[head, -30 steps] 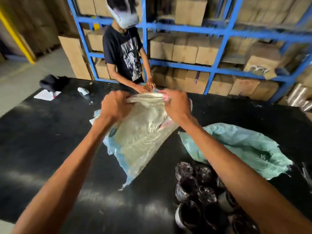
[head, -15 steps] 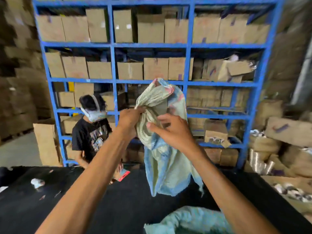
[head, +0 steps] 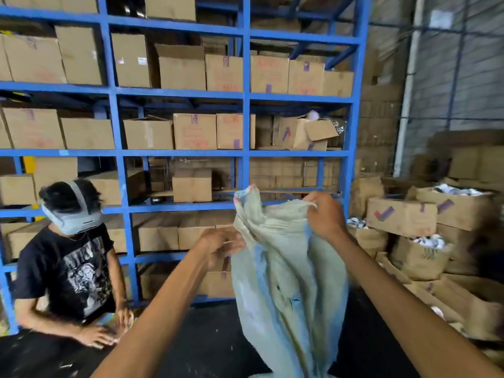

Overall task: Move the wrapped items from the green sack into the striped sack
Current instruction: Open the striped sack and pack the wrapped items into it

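The striped sack (head: 286,282) hangs below my fingers, raised probably to open its mouth; right hand (head: 324,214) pinches the rim; left hand (head: 218,245) curled at its side edge, grip too blurred to tell.

We see the striped sack (head: 286,282) hanging limp and upright in the air, pale woven cloth with blue bands and a little pink at its top corner. Our right hand (head: 324,214) pinches its bunched mouth; our left hand (head: 221,245) grips its left edge.

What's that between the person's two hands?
The head view shows the bunched top of the striped sack between the left hand and the right hand; both hold it.
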`<action>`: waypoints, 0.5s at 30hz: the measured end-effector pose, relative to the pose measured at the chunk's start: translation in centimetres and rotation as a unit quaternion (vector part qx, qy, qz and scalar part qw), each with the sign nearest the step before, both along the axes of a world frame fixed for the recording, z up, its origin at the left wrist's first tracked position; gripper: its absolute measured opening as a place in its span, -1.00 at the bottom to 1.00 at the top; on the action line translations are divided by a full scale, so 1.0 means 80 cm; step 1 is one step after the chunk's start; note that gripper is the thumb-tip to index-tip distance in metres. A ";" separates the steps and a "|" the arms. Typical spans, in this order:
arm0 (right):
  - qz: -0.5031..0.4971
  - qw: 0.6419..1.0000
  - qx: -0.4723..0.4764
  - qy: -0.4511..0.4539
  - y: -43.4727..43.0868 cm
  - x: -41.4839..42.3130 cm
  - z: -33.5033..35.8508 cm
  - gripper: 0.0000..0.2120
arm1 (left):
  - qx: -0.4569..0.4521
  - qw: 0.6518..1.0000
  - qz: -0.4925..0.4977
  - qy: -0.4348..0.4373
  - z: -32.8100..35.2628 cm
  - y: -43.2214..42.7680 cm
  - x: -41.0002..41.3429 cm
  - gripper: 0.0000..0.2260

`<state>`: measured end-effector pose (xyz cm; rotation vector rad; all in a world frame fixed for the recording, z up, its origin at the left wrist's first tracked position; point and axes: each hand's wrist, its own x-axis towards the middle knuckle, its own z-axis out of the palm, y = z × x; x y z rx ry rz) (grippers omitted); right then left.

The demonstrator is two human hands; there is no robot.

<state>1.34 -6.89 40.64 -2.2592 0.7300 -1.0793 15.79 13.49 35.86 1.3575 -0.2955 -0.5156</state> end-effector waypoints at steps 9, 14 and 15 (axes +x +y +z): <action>0.117 0.951 0.270 -0.095 -0.064 0.048 -0.059 -0.77 | 0.091 0.982 -0.138 0.087 -0.100 -0.063 0.012 -0.64; 0.115 0.937 0.322 -0.073 -0.076 0.060 -0.069 -0.86 | 0.147 0.988 -0.033 -0.025 -0.130 -0.093 0.000 -0.47; 0.107 0.935 0.329 -0.076 -0.078 0.060 -0.069 -0.88 | 0.166 0.979 0.041 -0.111 -0.133 -0.096 0.004 -0.33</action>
